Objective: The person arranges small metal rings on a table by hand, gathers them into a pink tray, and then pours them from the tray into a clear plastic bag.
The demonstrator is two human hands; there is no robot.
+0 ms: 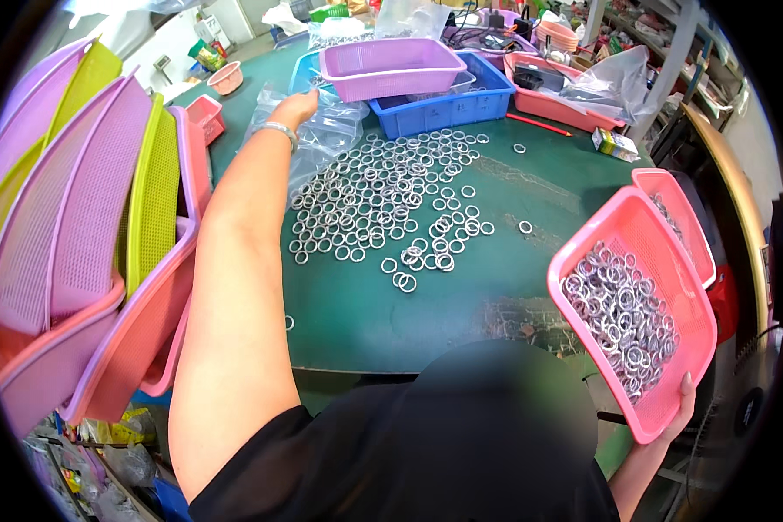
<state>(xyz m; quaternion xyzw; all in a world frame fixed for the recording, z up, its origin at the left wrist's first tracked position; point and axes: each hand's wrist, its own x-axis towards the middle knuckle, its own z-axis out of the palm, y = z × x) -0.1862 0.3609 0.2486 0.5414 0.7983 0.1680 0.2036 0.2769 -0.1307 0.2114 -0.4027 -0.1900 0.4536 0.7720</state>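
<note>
My right hand (677, 412) grips the lower corner of a pink plastic basket (675, 320), with a thumb over its rim. The basket is tilted and holds a heap of silver metal rings (622, 313). My left arm stretches far across the green table (374, 317). Beside a crumpled clear plastic bag (329, 130), my left hand (297, 108) is near a light blue basket (304, 71) and the left end of a purple basket (391, 71); its fingers are too small and partly hidden to make out. Many loose metal rings (357, 196) lie spread on the table between my arms.
Purple, green and pink baskets (96, 200) are stacked at the left. A blue tray (444, 113) sits under the purple basket. Further right are a pink tray (565, 109), a red pencil (539, 125) and a small box (615, 144). Another pink basket (683, 222) stands behind the held one.
</note>
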